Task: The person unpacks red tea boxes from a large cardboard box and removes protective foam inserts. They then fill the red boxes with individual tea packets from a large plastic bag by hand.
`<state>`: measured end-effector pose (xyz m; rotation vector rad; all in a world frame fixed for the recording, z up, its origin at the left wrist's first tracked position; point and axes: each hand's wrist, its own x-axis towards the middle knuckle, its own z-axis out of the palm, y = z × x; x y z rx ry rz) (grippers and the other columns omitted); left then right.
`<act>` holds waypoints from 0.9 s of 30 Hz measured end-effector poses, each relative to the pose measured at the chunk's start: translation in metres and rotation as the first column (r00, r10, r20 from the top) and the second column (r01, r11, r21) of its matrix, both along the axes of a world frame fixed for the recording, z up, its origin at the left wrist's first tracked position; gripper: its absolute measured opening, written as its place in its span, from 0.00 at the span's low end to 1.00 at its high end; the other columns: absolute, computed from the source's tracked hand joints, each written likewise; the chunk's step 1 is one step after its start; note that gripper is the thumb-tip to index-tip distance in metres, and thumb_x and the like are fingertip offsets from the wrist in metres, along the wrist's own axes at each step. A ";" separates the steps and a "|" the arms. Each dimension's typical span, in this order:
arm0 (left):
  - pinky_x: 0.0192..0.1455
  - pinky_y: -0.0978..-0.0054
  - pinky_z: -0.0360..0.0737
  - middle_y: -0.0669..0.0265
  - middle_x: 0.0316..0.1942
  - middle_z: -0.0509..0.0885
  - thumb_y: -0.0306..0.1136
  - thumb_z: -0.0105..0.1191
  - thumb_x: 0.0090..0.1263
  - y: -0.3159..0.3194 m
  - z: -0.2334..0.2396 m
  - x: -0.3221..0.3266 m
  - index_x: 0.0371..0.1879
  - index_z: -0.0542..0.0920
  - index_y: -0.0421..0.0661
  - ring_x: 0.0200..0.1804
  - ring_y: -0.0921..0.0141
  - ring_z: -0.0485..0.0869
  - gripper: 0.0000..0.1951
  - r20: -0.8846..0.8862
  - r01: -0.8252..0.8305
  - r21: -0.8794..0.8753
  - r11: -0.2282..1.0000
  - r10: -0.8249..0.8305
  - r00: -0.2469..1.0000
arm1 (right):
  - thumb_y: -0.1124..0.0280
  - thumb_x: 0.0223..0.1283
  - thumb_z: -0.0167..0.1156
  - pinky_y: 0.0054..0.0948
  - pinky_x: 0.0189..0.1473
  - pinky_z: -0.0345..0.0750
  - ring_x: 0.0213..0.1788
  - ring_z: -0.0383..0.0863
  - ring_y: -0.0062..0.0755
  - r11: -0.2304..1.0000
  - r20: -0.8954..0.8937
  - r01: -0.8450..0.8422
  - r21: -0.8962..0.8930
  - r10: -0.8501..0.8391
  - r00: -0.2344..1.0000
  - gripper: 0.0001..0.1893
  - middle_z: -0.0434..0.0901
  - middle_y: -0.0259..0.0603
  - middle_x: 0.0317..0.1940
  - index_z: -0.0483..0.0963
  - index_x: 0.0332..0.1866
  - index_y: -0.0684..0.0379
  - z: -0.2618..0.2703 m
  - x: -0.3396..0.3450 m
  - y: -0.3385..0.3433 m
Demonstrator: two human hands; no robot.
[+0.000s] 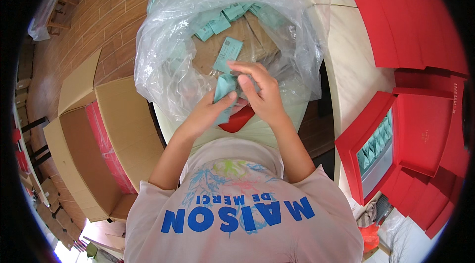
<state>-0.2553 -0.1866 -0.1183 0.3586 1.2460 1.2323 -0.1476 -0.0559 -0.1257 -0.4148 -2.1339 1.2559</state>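
My left hand (pixel 215 109) grips several teal paper-like packets (pixel 225 88), its thumb laid across them. Just right of it, my right hand (pixel 261 90) has its thumb and index finger apart. The index fingertip is at the lower edge of a flat teal packet (pixel 228 53) that bears print; whether it touches is hard to tell. That packet lies on brown cardboard (pixel 207 55) inside a large clear plastic bag (pixel 167 59). More teal packets (pixel 219 23) lie along the far inner side of the bag. A red object (pixel 237 120) shows below my hands, partly hidden.
At left stands an open cardboard box (pixel 81 159) with red wrapped items (pixel 107 151) inside. On the pale table (pixel 345 40) at right, an open red gift box (pixel 386 96) holds a row of teal packets (pixel 376 144). Red cartons (pixel 408 21) are stacked beyond it.
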 end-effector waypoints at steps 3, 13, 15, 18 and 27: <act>0.48 0.73 0.81 0.60 0.51 0.80 0.48 0.50 0.72 -0.005 -0.008 -0.012 0.60 0.70 0.37 0.49 0.71 0.82 0.26 0.119 0.086 -0.038 0.996 -0.081 0.990 | 0.69 0.56 0.66 0.29 0.47 0.77 0.46 0.81 0.31 0.954 0.126 -0.041 -0.298 0.082 0.989 0.22 0.81 0.41 0.49 0.74 0.56 0.58 0.015 0.006 -0.008; 0.42 0.76 0.76 0.66 0.32 0.82 0.55 0.39 0.76 -0.014 -0.019 -0.010 0.46 0.79 0.37 0.36 0.76 0.78 0.28 -0.472 0.021 0.053 0.998 0.007 0.881 | 0.64 0.62 0.61 0.29 0.41 0.78 0.35 0.83 0.36 0.962 0.238 0.062 -0.268 0.004 0.971 0.19 0.83 0.44 0.36 0.73 0.56 0.58 0.009 0.004 -0.019; 0.40 0.76 0.74 0.68 0.30 0.81 0.55 0.40 0.76 -0.008 -0.015 -0.004 0.45 0.78 0.37 0.34 0.77 0.75 0.28 -0.545 -0.038 0.106 0.994 0.090 0.834 | 0.66 0.66 0.57 0.29 0.40 0.78 0.35 0.83 0.36 0.921 0.297 0.120 -0.370 -0.005 0.955 0.16 0.84 0.43 0.35 0.73 0.55 0.59 0.011 0.004 -0.017; 0.38 0.77 0.73 0.69 0.28 0.79 0.57 0.39 0.75 -0.002 -0.013 -0.002 0.44 0.79 0.37 0.32 0.77 0.74 0.29 -0.487 -0.151 0.112 0.982 0.187 0.853 | 0.67 0.67 0.54 0.30 0.46 0.77 0.43 0.83 0.37 0.934 0.102 -0.005 -0.358 0.045 0.994 0.17 0.82 0.45 0.46 0.71 0.58 0.60 0.008 0.006 -0.014; 0.16 0.82 0.58 0.74 0.17 0.70 0.62 0.31 0.74 0.005 -0.008 -0.004 0.31 0.77 0.44 0.15 0.81 0.64 0.32 -0.189 -0.154 -0.133 0.979 0.128 0.974 | 0.68 0.55 0.64 0.37 0.59 0.70 0.56 0.77 0.43 0.996 0.096 -0.067 -0.062 0.073 0.993 0.27 0.73 0.43 0.61 0.69 0.62 0.59 0.022 0.000 -0.018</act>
